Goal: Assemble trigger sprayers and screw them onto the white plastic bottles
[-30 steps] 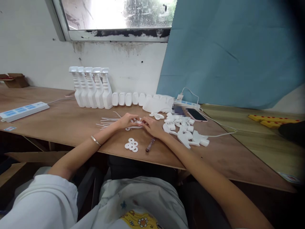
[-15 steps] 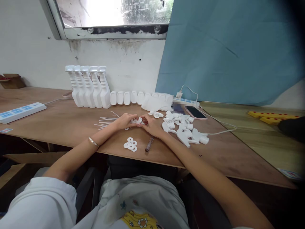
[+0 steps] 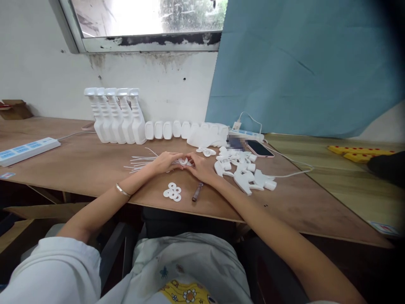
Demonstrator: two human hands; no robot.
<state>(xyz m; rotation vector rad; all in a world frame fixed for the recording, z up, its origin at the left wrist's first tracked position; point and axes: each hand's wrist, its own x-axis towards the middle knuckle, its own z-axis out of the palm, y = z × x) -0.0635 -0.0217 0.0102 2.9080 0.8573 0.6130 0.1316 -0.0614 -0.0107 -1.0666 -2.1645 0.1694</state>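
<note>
My left hand (image 3: 169,161) and my right hand (image 3: 198,166) meet over the table, fingers closed on a white plastic spray head (image 3: 183,161). Much of this piece is covered by the fingers; a round white part shows between them. Thin white tubes (image 3: 137,162) lie left of my left hand. Toward the table's front edge is a small pile of flat white ring washers (image 3: 172,192). A screwdriver with a clear dark handle (image 3: 196,193) lies just below my right hand. Another white spray head (image 3: 206,151) rests behind my right hand.
Many white spray heads (image 3: 243,173) are heaped at the right, beside a phone (image 3: 259,148). White spray bottles (image 3: 117,118) stand at the back left, with more bottles lying in a row (image 3: 167,130). Power strips (image 3: 28,151) and cables lie on the table (image 3: 79,169).
Both hands stay at nearly the same spot with the white piece between them. The fingers have shifted slightly around it. The whole view has moved a little.
</note>
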